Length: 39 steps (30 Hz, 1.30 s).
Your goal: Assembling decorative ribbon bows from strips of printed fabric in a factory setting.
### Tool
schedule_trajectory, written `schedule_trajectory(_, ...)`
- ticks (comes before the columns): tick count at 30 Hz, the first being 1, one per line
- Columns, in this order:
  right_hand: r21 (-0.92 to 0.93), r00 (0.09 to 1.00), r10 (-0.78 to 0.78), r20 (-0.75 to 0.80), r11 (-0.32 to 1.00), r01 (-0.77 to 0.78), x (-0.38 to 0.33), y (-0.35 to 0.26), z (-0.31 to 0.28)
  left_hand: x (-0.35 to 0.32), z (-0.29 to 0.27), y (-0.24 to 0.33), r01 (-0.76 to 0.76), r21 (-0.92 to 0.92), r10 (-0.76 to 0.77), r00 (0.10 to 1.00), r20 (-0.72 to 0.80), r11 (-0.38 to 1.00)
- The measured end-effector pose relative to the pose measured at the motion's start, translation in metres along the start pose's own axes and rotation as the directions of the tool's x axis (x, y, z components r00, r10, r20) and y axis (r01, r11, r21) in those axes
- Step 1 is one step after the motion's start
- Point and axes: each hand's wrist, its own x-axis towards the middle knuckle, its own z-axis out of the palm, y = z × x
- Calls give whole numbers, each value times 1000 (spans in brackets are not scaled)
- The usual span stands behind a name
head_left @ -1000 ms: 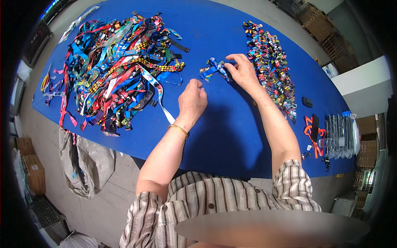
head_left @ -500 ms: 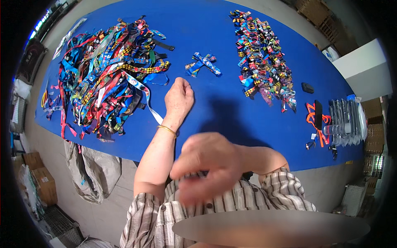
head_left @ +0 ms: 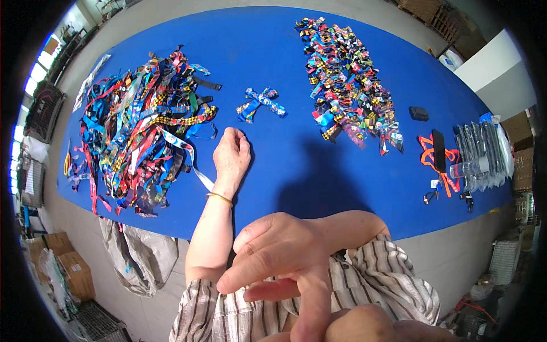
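My left hand (head_left: 232, 154) rests on the blue-covered table (head_left: 245, 51), its fingers curled into a loose fist, and nothing shows in it. A yellow bangle (head_left: 219, 198) circles that wrist. The white end of a printed strap (head_left: 204, 181) reaches from the pile to this forearm. Raised close in front of my chest, my right hand (head_left: 285, 245) has its fingers apart and holds nothing. Beyond the left hand lie small folded bundles of patterned strap (head_left: 262, 104), crossed over each other. To its left spreads a large tangled pile of colourful printed straps (head_left: 145, 128).
Folded strap bundles (head_left: 347, 82) lie in long rows at the far right. Nearer the right edge are a black case (head_left: 419, 113), an orange strap (head_left: 453, 179), a dark phone-like slab (head_left: 438, 151), a clear bottle (head_left: 470, 167) and plastic-wrapped packs (head_left: 481, 148). A sack (head_left: 142, 256) hangs at the near left edge.
My right hand has opened out from a blurred, curled shape, its fingers now stretched and spread. The left hand stays curled on the table. The whole view has shifted slightly.
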Motion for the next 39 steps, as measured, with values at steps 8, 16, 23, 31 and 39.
schedule_trajectory(8, -20, 996, 46, 72, 999, -45, 33, -16, -26, -2, 0, 5, -26, 74, 27, 1000, -4, 997)
schedule_trajectory(16, -276, 944, 152, 292, 959, -69, 19, -35, -49, -2, 0, -1, -33, 89, 36, 999, -29, 995)
schedule_trajectory(23, -262, 876, 156, 456, 964, -35, 38, -59, -61, -1, 11, 1, -122, 97, 132, 986, -101, 988)
schedule_trajectory(31, -372, 911, 118, 394, 927, 41, 42, -73, -61, -4, 6, -1, -112, 100, 119, 991, -63, 989)
schedule_trajectory(39, -322, 960, -24, 278, 939, 117, 40, -80, -59, -6, 8, -1, -142, 135, 155, 984, -91, 981)
